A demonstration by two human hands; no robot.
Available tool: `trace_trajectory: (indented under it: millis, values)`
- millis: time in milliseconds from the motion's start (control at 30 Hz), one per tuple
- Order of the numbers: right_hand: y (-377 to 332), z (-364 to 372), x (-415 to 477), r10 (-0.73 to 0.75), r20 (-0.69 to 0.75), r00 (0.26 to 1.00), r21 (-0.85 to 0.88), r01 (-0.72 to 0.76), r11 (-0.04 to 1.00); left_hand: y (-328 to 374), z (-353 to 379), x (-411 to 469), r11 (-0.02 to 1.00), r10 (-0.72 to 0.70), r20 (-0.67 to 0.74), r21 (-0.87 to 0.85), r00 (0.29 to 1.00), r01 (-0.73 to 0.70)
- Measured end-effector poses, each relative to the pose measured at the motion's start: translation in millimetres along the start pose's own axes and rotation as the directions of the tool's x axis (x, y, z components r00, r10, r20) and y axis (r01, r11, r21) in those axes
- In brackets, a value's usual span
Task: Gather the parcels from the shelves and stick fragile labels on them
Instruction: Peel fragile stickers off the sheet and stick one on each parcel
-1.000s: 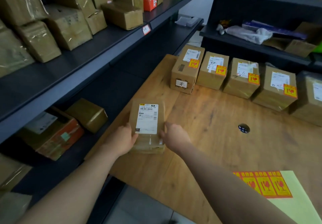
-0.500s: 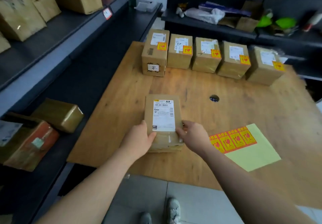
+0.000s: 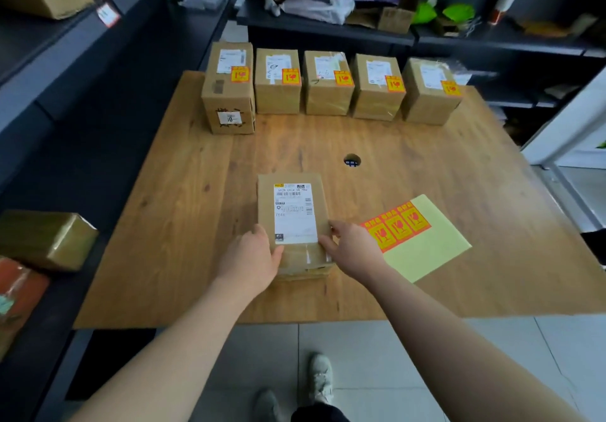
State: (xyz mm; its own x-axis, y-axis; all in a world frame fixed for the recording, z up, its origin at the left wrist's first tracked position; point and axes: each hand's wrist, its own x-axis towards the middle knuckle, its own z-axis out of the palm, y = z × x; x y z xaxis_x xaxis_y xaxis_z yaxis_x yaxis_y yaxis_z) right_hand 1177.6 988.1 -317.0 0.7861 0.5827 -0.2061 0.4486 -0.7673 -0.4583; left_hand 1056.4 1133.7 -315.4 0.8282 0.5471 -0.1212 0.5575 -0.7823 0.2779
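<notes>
A: Where is the parcel (image 3: 293, 221)?

B: Between the two grips. The left hand (image 3: 251, 262) clamps its near left corner, thumb on top. The right hand (image 3: 352, 249) pinches the near right corner the same way. The parcel seems to lie flat on the bench (image 3: 196, 225), shipping slip up, and no fragile label shows on it.

A: What could go wrong from here?

B: Most likely the labelling. The sheet (image 3: 426, 251) lies just right of the right grip, with a strip of labels (image 3: 398, 226) along its far edge. If that hand reaches over carelessly, the wrist could drag the loose sheet. A peeled label might curl onto the fingers, or land over the barcode on the slip.

A: And the parcel itself?

B: With only one grip on it, it might turn or skid on the smooth wood while a label is pressed down.

A: The bench and the room?

B: The bench is wooden, with a small hole (image 3: 352, 160) beyond the grips. Farther off, five labelled boxes (image 3: 328, 93) stand in a row at the far edge. Dark shelves (image 3: 65, 70) run left of the left grip, with more boxes on them. A back shelf (image 3: 328, 29) holds bags and clutter. Below the arms are a tiled floor (image 3: 377, 372) and the person's shoes (image 3: 319, 377).
</notes>
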Motion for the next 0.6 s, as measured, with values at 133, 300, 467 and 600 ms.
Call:
trace_trajectory:
  millis: [133,300,467,600]
  values:
    - [18,-15,-3,0.013,-0.053,0.998,-0.073,-0.017,0.997,13,-8,7,0.993,0.082,-0.096,0.089,0.992,-0.074]
    - [72,-41,-3,0.054,-0.063,0.997,-0.148,-0.063,0.987,66,-4,19,0.969,0.232,-0.112,0.112,0.966,-0.22]
    - [142,-69,5,0.086,-0.054,0.995,-0.224,-0.096,0.97,137,19,32,0.944,0.33,-0.076,0.05,0.941,-0.327]
    - [195,-89,17,0.077,-0.007,0.997,-0.264,-0.076,0.962,190,49,46,0.952,0.302,0.027,0.051,0.953,-0.303]
